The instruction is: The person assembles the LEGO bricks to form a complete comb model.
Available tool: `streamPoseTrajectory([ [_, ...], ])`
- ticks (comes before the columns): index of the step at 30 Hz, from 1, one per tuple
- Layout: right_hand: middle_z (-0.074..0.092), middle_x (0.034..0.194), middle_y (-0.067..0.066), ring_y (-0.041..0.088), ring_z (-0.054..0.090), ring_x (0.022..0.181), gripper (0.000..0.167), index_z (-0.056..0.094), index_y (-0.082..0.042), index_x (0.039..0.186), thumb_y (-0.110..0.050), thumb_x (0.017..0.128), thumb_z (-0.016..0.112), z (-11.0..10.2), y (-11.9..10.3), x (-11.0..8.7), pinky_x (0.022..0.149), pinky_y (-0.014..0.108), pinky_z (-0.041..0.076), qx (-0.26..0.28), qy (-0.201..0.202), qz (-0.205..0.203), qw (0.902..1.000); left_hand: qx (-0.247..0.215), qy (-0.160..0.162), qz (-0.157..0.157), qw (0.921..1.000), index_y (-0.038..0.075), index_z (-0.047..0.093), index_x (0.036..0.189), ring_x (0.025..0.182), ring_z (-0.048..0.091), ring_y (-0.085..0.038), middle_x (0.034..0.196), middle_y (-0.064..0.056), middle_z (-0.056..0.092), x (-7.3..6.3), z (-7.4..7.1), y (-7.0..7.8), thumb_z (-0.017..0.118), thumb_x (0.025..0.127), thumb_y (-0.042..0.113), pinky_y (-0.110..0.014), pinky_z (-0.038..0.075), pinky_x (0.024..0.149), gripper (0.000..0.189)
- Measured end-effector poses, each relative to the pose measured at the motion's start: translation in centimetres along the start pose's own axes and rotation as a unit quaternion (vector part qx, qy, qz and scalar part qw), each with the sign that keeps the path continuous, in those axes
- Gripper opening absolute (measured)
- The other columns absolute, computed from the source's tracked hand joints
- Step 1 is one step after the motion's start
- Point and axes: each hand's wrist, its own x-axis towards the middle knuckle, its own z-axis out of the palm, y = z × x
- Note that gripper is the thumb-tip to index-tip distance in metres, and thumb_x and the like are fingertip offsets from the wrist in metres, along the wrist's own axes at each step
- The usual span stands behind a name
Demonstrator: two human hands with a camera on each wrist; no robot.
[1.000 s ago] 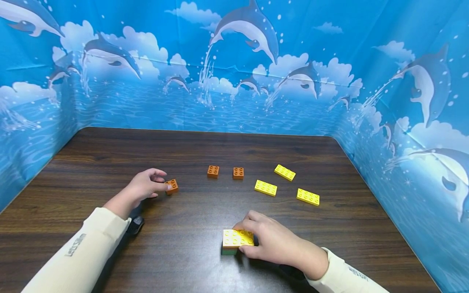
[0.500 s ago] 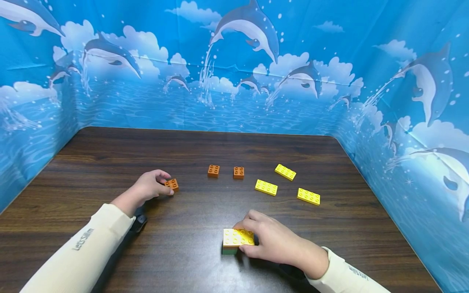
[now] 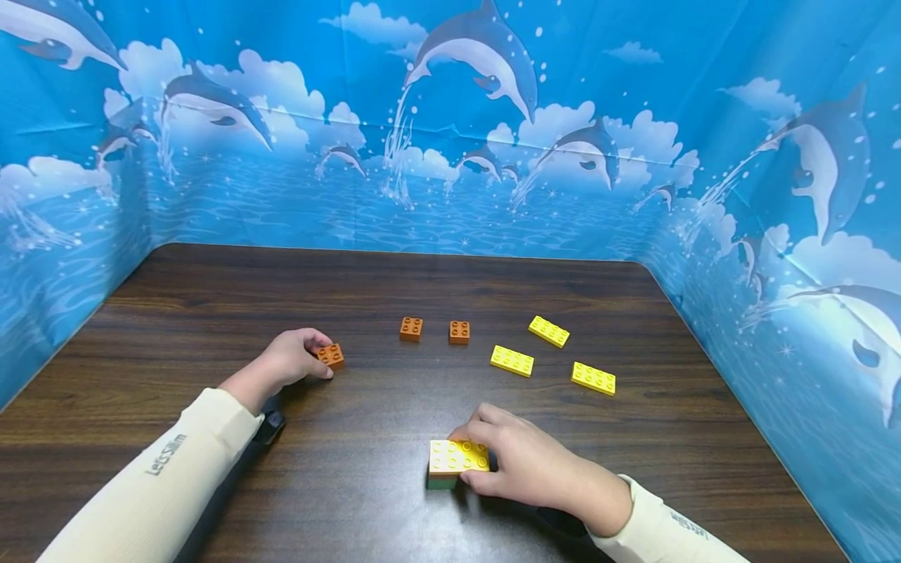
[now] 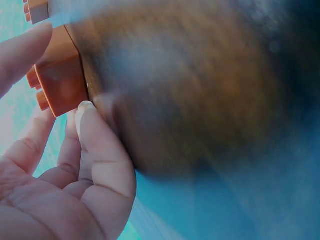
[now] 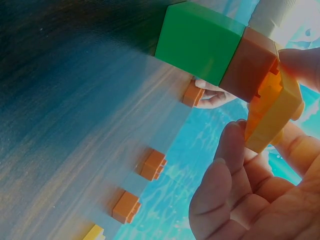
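My left hand (image 3: 292,360) is at an orange-brown toy building brick (image 3: 331,356) on the table, thumb on its near side and fingers on its far side. In the left wrist view, a fingertip meets the lower corner of that brick (image 4: 62,87). My right hand (image 3: 521,453) grips a yellow eight-stud brick (image 3: 450,457) that tops a small stack. Beneath it, the right wrist view has a brown brick (image 5: 248,65) and a green block (image 5: 200,45). The yellow brick overhangs the brown one, its hollow underside showing.
Two orange-brown bricks, one left (image 3: 411,329) and one right (image 3: 459,332), lie farther back on the dark wooden table (image 3: 281,289). Three thin yellow bricks (image 3: 512,360) lie to their right. A blue dolphin-print cloth (image 3: 450,195) walls the table's back and sides.
My left hand has shifted slightly right and settled round the orange-brown brick, its thumb moving from the brick's top to its near side. My right hand and the stack stay put.
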Motion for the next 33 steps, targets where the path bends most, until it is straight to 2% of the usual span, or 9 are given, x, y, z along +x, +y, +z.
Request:
streamPoseTrajectory([
  [12, 0.051, 0.095, -0.011, 0.003, 0.047, 0.079, 0.034, 0.068, -0.02, 0.116, -0.023, 0.083, 0.073, -0.1, -0.1, 0.0, 0.068, 0.018, 0.041, 0.0, -0.003, 0.002, 1.0, -0.002, 0.013, -0.002, 0.9999, -0.011, 0.055, 0.117, 0.088, 0.052, -0.028, 0.1, -0.019, 0.053, 0.1, 0.1, 0.1, 0.075, 0.075, -0.003, -0.031, 0.045, 0.064, 0.047],
  [19, 0.051, 0.095, -0.012, 0.002, 0.046, 0.078, 0.034, 0.068, -0.02, 0.116, -0.023, 0.083, 0.073, 0.0, 0.0, 0.0, 0.068, 0.018, 0.041, 0.0, -0.001, 0.0, 1.0, -0.02, 0.011, -0.015, 0.9996, -0.008, 0.051, 0.124, 0.09, 0.051, -0.029, 0.111, -0.023, 0.05, -0.2, 0.1, 0.4, 0.071, 0.082, 0.0, -0.032, 0.048, 0.065, 0.047],
  [26, 0.051, 0.095, -0.012, 0.003, 0.047, 0.078, 0.034, 0.068, -0.019, 0.115, -0.023, 0.082, 0.073, 0.1, 0.0, 0.0, 0.068, 0.018, 0.042, -0.007, 0.003, 0.0, 1.0, -0.017, 0.019, 0.014, 0.9996, -0.006, 0.05, 0.128, 0.101, 0.053, -0.035, 0.123, -0.028, 0.049, -0.6, 0.1, 1.1, 0.068, 0.085, 0.005, -0.036, 0.05, 0.072, 0.048],
  [33, 0.051, 0.096, -0.012, 0.002, 0.047, 0.079, 0.034, 0.067, -0.02, 0.116, -0.024, 0.083, 0.072, 0.1, 0.1, 0.1, 0.069, 0.018, 0.042, -0.005, -0.005, 0.006, 1.0, -0.036, 0.025, 0.048, 0.9979, -0.005, 0.049, 0.129, 0.103, 0.055, -0.034, 0.121, -0.025, 0.054, -1.2, 0.5, 2.5, 0.067, 0.086, 0.008, -0.04, 0.051, 0.078, 0.049],
])
